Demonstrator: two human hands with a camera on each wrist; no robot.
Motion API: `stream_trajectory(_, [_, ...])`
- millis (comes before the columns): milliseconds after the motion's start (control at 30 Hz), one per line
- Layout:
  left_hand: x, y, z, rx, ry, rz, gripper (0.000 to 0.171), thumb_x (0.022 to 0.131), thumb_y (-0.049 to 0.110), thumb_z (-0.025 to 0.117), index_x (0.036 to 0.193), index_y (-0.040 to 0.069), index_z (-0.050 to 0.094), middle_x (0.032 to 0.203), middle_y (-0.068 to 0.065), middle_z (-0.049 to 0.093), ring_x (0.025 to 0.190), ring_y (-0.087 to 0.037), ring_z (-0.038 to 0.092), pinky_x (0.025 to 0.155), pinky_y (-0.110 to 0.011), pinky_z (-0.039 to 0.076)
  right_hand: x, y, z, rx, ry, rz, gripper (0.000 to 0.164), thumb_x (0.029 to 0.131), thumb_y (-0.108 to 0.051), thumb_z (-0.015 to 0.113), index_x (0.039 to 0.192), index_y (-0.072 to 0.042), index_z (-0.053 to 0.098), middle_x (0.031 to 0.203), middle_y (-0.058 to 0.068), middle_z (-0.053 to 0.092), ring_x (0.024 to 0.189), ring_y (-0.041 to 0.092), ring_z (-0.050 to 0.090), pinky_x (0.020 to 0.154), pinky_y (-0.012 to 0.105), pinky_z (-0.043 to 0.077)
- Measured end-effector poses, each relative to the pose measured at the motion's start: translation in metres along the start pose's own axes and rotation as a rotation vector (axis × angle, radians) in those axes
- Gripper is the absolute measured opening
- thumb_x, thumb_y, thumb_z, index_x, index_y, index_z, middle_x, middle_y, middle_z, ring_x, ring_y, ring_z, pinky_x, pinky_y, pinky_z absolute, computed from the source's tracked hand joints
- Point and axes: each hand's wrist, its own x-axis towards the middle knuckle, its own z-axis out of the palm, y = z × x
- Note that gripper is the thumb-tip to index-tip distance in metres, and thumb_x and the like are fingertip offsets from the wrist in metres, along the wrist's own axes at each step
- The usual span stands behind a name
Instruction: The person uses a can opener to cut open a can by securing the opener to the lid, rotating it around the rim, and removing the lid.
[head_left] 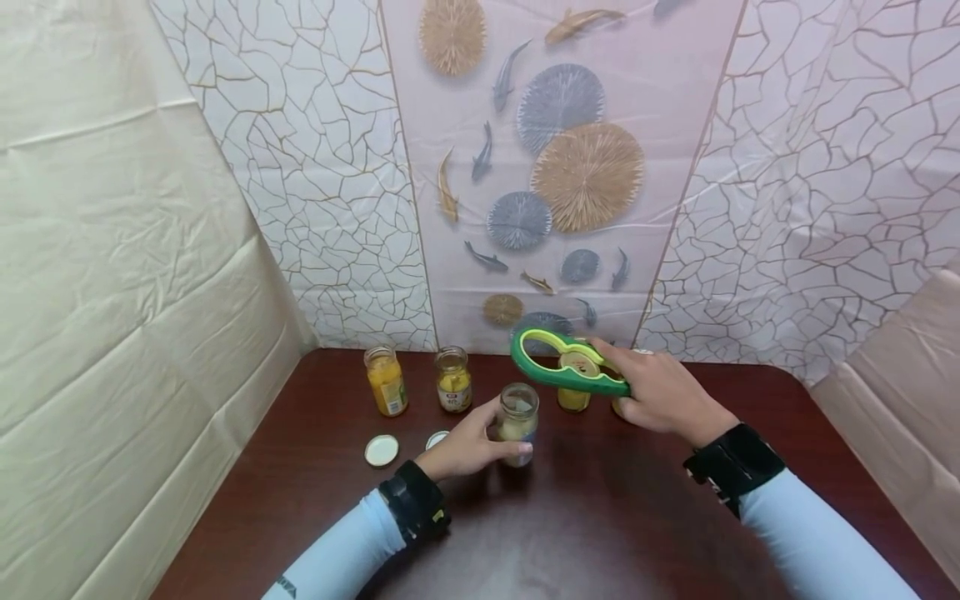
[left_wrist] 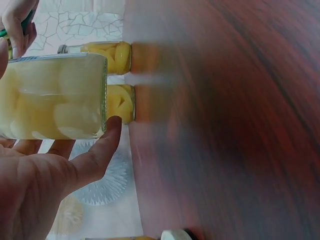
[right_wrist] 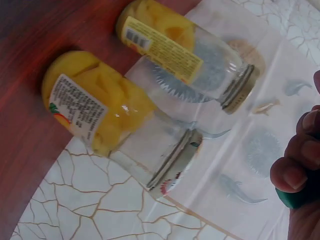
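My left hand [head_left: 467, 443] grips an uncapped glass jar [head_left: 516, 427] with thumb and fingers around its side. In the left wrist view pale fruit chunks show through the jar's glass [left_wrist: 55, 97]. Up and to the right, my right hand [head_left: 663, 392] holds a green jar opener [head_left: 558, 377] by its handles, with its lime-lined loop pointing left, above and right of the jar mouth. Behind the opener stand two lidded jars of yellow fruit, one with a yellow label [right_wrist: 165, 50], the other with a white label [right_wrist: 77, 107]; the opener and right hand partly hide them in the head view.
Two uncapped jars of yellow fruit, a left one [head_left: 387, 385] and a right one [head_left: 453, 382], stand at the back left of the dark table [head_left: 570, 525]. A loose lid [head_left: 382, 451] lies before them; another lid [head_left: 436, 438] is partly behind my left hand. A patterned cloth [head_left: 352, 167] hangs behind.
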Motion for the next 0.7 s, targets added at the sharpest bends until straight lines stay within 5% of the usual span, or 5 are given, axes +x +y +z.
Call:
stream_trajectory(167, [0.0,-0.003,-0.002,0.003,0.032,-0.006,0.062,0.094,0.033,0.077,0.147,0.033,0.046,0.14,0.006,0.061,0.13,-0.012,0.054,0.106,-0.045,0.046,0.0,0.001,0.001,-0.005,0.012,0.02,0.082,0.073,-0.01,0.069,0.151,-0.016,0.046,0.074,-0.002,0.055,0.058,0.016,0.046,0.052,0.032,0.038])
stream_trajectory(367, [0.004,-0.002,0.0,0.061,0.099,-0.03,0.064,0.09,0.034,0.081,0.145,0.034,0.049,0.14,0.007,0.06,0.13,-0.012,0.053,0.105,-0.044,0.046,-0.001,0.001,-0.001,0.001,0.025,0.042,0.084,0.071,-0.01,0.068,0.151,-0.014,0.045,0.094,0.006,0.068,0.058,0.017,0.048,0.051,0.034,0.039])
stream_trajectory(700, [0.029,-0.007,0.007,0.055,0.225,-0.138,0.056,0.087,0.029,0.084,0.133,0.022,0.054,0.123,0.001,0.067,0.112,-0.015,0.063,0.098,-0.043,0.051,-0.002,-0.013,-0.003,0.082,0.094,0.034,0.086,0.07,-0.004,0.066,0.152,-0.017,0.044,0.096,0.01,0.071,0.068,0.022,0.058,0.057,0.04,0.045])
